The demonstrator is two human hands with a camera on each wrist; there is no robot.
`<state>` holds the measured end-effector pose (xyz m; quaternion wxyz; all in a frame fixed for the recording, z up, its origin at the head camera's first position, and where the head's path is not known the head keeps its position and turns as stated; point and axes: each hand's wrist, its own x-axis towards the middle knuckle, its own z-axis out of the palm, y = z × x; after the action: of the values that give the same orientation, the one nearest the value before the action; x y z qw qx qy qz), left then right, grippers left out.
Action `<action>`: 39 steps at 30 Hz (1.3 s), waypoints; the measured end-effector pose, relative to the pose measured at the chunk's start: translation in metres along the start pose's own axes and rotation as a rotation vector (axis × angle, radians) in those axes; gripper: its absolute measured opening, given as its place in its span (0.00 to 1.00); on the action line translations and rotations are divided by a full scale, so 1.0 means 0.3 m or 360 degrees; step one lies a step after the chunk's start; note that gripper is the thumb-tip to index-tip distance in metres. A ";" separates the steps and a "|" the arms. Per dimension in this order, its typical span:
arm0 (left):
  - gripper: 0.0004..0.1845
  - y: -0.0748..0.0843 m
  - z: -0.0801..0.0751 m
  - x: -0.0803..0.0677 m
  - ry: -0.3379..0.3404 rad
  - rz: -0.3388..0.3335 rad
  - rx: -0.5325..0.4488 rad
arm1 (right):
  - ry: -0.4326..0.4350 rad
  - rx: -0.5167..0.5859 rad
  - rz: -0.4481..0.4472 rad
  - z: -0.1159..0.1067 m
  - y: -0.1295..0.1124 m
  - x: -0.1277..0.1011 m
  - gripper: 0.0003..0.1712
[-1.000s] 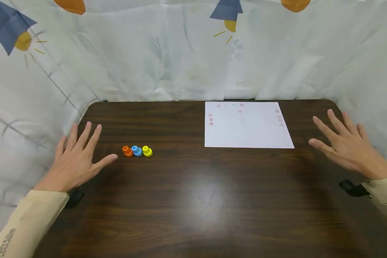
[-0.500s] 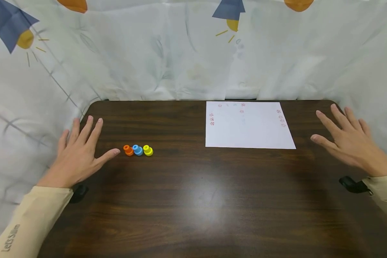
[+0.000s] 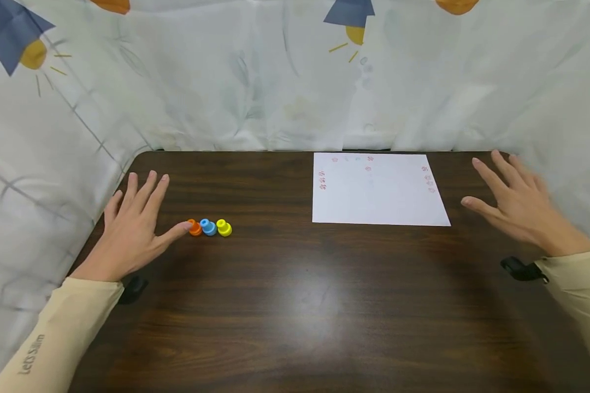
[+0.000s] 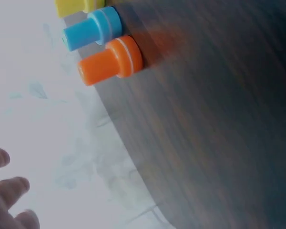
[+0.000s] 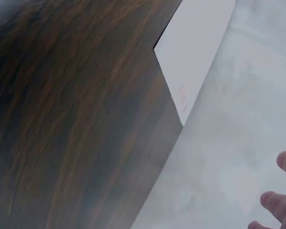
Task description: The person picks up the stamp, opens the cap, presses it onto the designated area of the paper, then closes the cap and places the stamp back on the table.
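Dark, wood-grained tabletop (image 3: 314, 349) fills the lower middle of the head view, with a soft pale glare just below centre. Beige sleeves (image 3: 54, 338) come in from the lower left and the right edge. Left hand (image 3: 133, 234) spans the left of the frame, back upward, fingers spread apart; right hand (image 3: 523, 213), at the right, also has its fingers apart. Beside the left thumb, left of centre, orange piece (image 3: 195, 230), blue piece (image 3: 208, 228) and yellow piece (image 3: 224, 229) stand in a left-to-right row. The thumb tip overlaps the orange piece's edge; contact cannot be told. Each stands upright on its broad base, long axis rising from the surface, narrow end up; the left wrist view tips these axes sideways, narrow ends toward the left and slightly down. Farther off, right of centre, white paper (image 3: 378, 202) lies flat, its longer sides running left to right, small reddish marks along its far and side edges. Whitish curtain (image 3: 187, 71), printed with blue, orange and yellow shapes, hangs behind and alongside.
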<state>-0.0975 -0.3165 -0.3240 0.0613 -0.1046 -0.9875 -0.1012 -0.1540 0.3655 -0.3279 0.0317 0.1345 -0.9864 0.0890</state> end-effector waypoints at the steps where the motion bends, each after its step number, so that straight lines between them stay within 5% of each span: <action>1: 0.55 0.003 0.004 0.004 0.0008 0.0010 -0.0015 | 0.0005 0.0021 -0.0006 0.005 -0.002 0.006 0.46; 29: 0.53 0.122 0.119 0.112 -0.0026 0.0159 -0.0289 | -0.0058 0.0189 -0.0001 0.112 -0.026 0.114 0.53; 39: 0.52 0.152 0.141 0.136 -0.0030 0.0168 -0.0337 | -0.0176 0.0261 0.0040 0.139 -0.016 0.140 0.60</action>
<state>-0.1312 -0.2560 -0.3509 0.0460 -0.1633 -0.9649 -0.2006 -0.1949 0.3424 -0.3644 -0.0350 0.1290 -0.9777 0.1623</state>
